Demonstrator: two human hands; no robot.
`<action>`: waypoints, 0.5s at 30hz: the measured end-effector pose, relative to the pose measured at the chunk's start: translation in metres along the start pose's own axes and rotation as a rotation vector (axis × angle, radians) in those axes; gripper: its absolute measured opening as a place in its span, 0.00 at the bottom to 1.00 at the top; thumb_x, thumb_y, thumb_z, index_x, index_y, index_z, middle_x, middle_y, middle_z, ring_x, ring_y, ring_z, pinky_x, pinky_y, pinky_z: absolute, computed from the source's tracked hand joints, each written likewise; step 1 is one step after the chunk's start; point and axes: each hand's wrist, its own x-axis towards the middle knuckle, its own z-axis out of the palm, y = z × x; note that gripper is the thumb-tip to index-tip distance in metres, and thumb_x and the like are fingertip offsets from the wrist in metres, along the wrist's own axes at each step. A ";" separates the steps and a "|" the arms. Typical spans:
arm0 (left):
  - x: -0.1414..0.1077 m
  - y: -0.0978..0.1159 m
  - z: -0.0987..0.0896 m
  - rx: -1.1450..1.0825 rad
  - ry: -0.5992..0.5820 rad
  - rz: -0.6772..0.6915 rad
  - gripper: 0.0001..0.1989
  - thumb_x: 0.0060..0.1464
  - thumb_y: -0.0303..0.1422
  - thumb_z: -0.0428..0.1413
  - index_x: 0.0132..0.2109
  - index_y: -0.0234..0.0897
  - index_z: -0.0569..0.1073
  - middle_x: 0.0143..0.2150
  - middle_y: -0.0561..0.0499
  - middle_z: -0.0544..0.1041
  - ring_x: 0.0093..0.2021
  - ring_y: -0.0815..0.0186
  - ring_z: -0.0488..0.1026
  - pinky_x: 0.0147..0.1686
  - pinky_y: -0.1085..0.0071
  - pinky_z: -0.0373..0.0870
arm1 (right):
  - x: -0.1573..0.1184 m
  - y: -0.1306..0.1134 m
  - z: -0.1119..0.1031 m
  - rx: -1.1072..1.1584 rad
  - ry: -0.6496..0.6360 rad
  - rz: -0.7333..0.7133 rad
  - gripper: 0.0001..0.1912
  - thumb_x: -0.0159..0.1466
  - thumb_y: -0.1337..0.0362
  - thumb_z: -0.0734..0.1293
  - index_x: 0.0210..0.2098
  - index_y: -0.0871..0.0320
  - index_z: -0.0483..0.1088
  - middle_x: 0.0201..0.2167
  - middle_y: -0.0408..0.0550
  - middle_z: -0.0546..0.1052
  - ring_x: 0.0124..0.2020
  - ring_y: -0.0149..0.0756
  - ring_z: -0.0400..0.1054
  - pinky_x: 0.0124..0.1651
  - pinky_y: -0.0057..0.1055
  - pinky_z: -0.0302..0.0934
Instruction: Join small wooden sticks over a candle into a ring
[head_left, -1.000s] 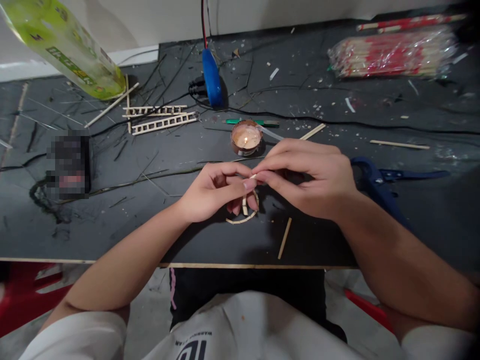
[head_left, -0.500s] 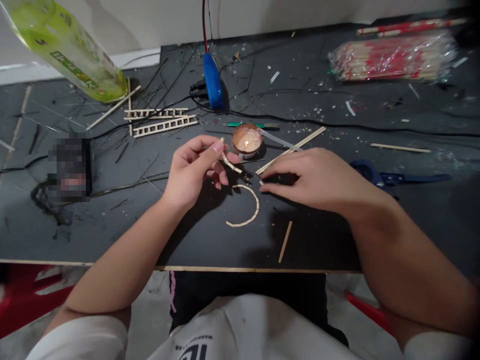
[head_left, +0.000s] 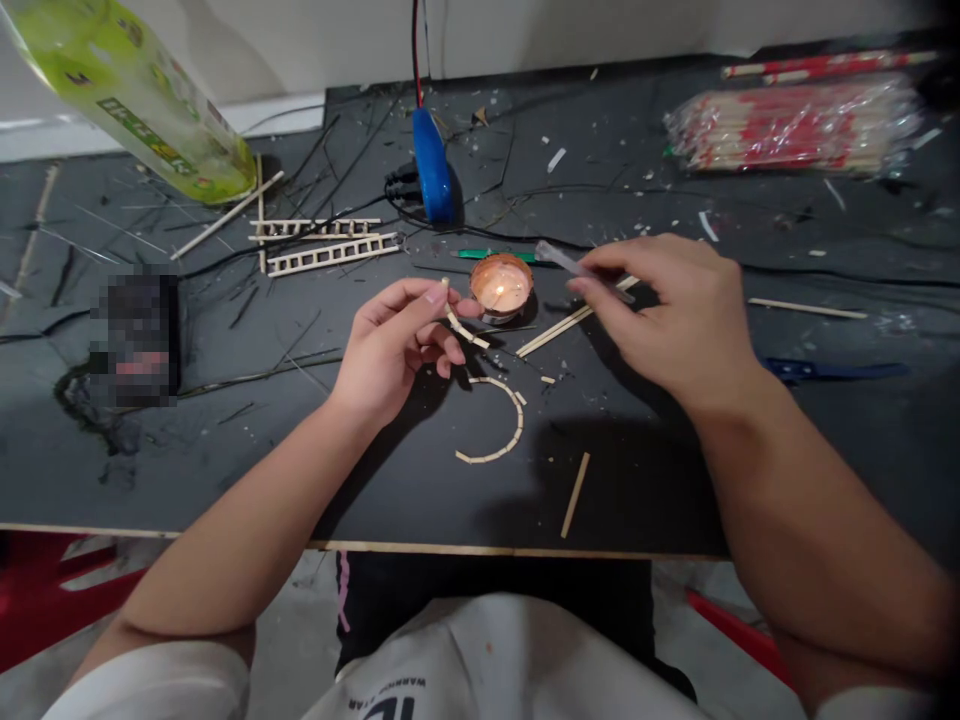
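My left hand (head_left: 405, 335) pinches a short curved chain of small wooden pieces (head_left: 469, 333) between thumb and forefinger. My right hand (head_left: 660, 310) holds a translucent stick (head_left: 562, 258), its free end pointing toward a lit candle in a small round cup (head_left: 502, 287). Below the candle, short wooden pieces form an open arc (head_left: 520, 423) on the dark table. One small loose piece (head_left: 548, 380) lies to the right of the arc. Two long wooden sticks (head_left: 556, 331) lie partly under my right hand. A shorter stick (head_left: 575, 495) rests nearer the table's front edge.
Two small wooden ladders (head_left: 334, 254) lie left of the candle. Behind are a blue power adapter (head_left: 433, 165) and a green bottle (head_left: 150, 110). Blue scissors (head_left: 840, 371) and wrapped sticks (head_left: 791, 125) lie right; a blurred dark device (head_left: 142, 335) sits left.
My right hand has moved up and right, leaving the small pieces near the arc and taking hold of the translucent stick. My left hand keeps its chain, nearly unmoved.
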 end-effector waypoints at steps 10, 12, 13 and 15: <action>-0.002 -0.006 0.002 0.071 0.059 0.128 0.11 0.58 0.42 0.67 0.40 0.38 0.81 0.22 0.57 0.68 0.19 0.74 0.66 0.15 0.78 0.60 | -0.001 -0.013 0.004 -0.018 0.130 -0.007 0.14 0.74 0.56 0.63 0.50 0.51 0.79 0.40 0.51 0.80 0.45 0.47 0.73 0.50 0.47 0.63; -0.002 -0.005 0.003 0.083 0.059 0.131 0.11 0.59 0.42 0.66 0.39 0.39 0.80 0.22 0.57 0.67 0.18 0.74 0.65 0.15 0.77 0.60 | -0.001 -0.016 0.004 -0.067 0.112 -0.010 0.15 0.74 0.55 0.62 0.49 0.52 0.80 0.39 0.52 0.80 0.45 0.49 0.72 0.50 0.48 0.62; -0.003 -0.005 0.004 0.083 0.056 0.122 0.12 0.60 0.43 0.65 0.38 0.39 0.78 0.23 0.57 0.70 0.18 0.74 0.67 0.15 0.77 0.61 | -0.001 -0.017 0.003 -0.091 0.099 -0.010 0.16 0.74 0.54 0.62 0.49 0.51 0.79 0.39 0.52 0.80 0.45 0.50 0.72 0.51 0.49 0.61; -0.003 -0.003 0.004 0.069 0.044 0.103 0.13 0.61 0.43 0.64 0.38 0.39 0.75 0.28 0.55 0.75 0.19 0.73 0.70 0.15 0.77 0.63 | -0.002 -0.019 0.001 -0.129 0.060 -0.008 0.18 0.75 0.53 0.59 0.51 0.49 0.78 0.40 0.52 0.80 0.46 0.52 0.71 0.51 0.51 0.59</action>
